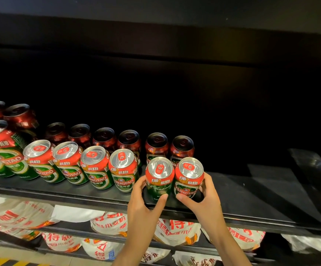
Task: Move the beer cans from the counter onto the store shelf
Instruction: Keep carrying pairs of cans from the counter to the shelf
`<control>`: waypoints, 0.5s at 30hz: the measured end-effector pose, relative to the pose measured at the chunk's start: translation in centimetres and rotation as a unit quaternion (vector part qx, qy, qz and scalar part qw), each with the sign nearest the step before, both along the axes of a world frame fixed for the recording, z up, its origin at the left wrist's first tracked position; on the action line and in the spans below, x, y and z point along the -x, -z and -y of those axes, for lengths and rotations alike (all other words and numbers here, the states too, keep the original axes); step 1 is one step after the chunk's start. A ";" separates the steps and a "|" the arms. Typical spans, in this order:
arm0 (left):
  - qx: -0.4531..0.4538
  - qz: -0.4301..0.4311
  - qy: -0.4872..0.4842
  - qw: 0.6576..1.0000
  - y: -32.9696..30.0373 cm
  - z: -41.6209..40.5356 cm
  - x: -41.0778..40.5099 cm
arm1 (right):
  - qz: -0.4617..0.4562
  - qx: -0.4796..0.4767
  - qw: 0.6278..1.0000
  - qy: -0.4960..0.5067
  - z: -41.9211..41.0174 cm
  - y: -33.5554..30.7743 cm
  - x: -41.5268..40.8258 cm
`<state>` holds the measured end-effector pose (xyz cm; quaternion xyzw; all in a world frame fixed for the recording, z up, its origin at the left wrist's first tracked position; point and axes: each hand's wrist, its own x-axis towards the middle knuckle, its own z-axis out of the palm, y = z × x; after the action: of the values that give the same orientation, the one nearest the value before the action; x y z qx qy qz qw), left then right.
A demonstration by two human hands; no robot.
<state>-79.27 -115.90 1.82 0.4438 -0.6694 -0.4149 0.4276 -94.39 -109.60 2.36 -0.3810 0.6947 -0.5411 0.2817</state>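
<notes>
Beer cans, two, upright, touching: my left hand and right hand each grip one at the shelf front, right of row.

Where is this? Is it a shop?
Most likely a shop, yes. A dark shelf holds neat rows of matching beer cans, labels facing out. The left hand and right hand each hold one more can, and the shelf below has printed white bags.
</notes>
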 end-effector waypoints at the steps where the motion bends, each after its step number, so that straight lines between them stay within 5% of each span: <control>1: -0.004 0.000 -0.006 1.000 0.0 0.0 0.0 | 0.000 0.001 1.000 0.001 0.0 0.1 0.0; 6: 0.055 0.041 -0.017 0.998 0.4 0.0 0.3 | -0.005 0.000 1.000 -0.001 0.1 0.0 0.0; 15: 0.003 0.001 0.015 1.000 0.2 0.2 -0.3 | -0.007 0.000 1.000 0.001 0.0 -0.4 -0.1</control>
<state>-78.96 -116.11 1.58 0.4324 -0.6776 -0.4192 0.4221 -94.33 -109.61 2.72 -0.3846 0.6968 -0.5388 0.2762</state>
